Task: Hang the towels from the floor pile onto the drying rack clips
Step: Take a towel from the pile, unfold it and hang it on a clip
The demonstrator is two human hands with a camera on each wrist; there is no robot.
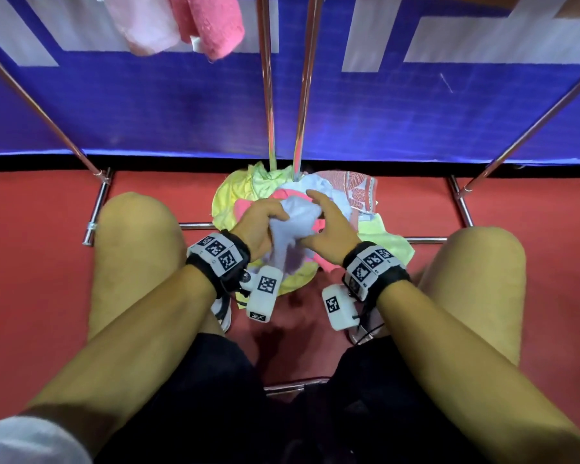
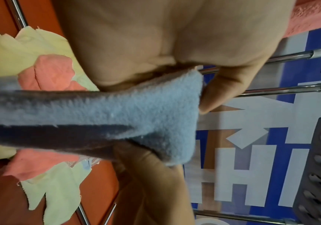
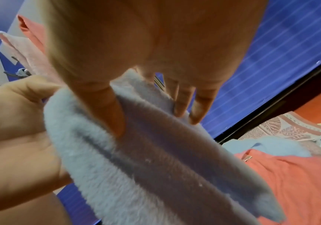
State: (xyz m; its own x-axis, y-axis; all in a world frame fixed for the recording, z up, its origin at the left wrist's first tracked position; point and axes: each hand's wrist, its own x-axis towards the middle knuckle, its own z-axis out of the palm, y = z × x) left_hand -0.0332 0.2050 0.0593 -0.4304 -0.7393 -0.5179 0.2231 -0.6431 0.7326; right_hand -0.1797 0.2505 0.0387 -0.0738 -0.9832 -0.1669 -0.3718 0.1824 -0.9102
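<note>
A light blue towel [image 1: 292, 229] is lifted a little above the floor pile [image 1: 238, 195] of yellow-green, coral and leaf-patterned towels. My left hand [image 1: 268, 219] grips its bunched upper end, fingers curled round the edge [image 2: 219, 91]. My right hand [image 1: 318, 222] pinches the same towel [image 3: 136, 152] just beside it, thumb [image 3: 115, 115] on the near face and fingers [image 3: 184, 105] behind the fold. The towel's lower part hangs down between my wrists. Chrome drying rack tubes [image 1: 268, 95] rise behind the pile. No clips show in the head view.
A pink towel [image 1: 211, 25] and a paler one [image 1: 141, 25] hang from the rack at top left. A blue banner wall [image 1: 148, 112] stands close behind. My bare knees [image 1: 138, 246] flank the pile on the red floor, with rack base bars [image 1: 98, 202] on each side.
</note>
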